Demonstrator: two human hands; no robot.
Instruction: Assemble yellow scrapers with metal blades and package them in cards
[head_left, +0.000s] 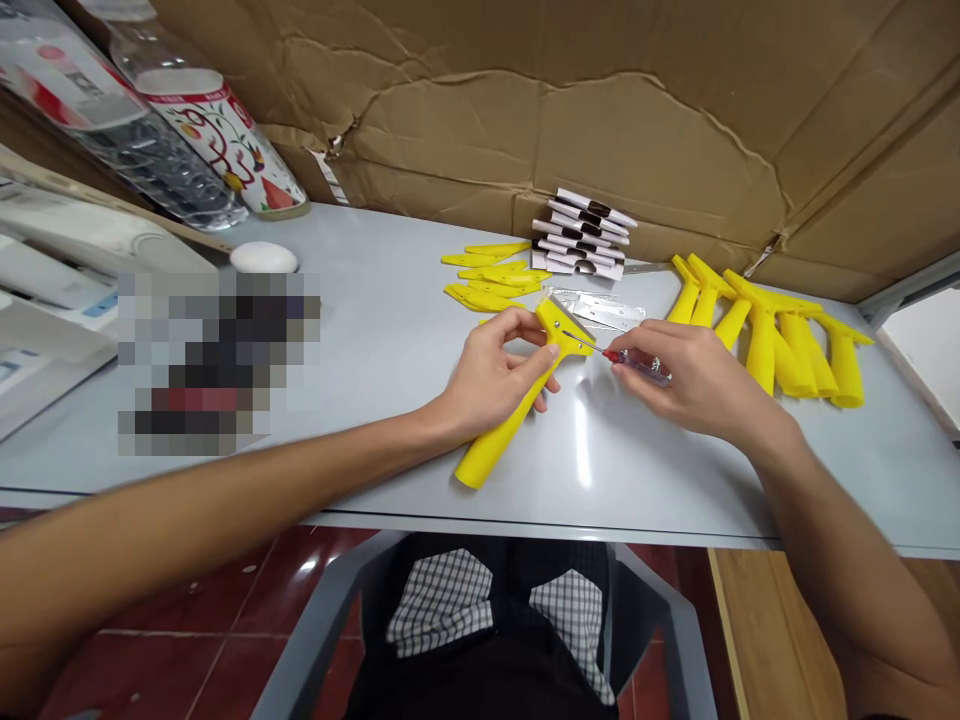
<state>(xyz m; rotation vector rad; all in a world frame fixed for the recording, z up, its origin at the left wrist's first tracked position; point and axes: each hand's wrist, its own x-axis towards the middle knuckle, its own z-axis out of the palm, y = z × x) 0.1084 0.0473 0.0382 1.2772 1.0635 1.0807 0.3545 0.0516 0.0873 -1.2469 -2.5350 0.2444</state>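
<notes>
My left hand [499,375] is closed round the neck of a yellow scraper [499,440], its handle slanting down toward the table's front edge. Small screws show on the scraper's head, and a metal strip runs along its far edge. In my right hand [694,380] is a screwdriver [636,364] with a red and clear handle. Its thin shaft points left and its tip reaches the scraper's head; whether it sits in a screw I cannot tell. Just behind lie metal blades [607,310] by clear plastic wrapping. Several yellow flat pieces [491,275] lie at the back.
Several yellow scraper handles [761,335] lie on the right of the grey table [360,330]. White folded papers or sleeves [585,235] are stacked against the cardboard [450,100]. Bottles [225,130], a white rounded object [264,257] and a blurred-out dark item [225,360] are at left.
</notes>
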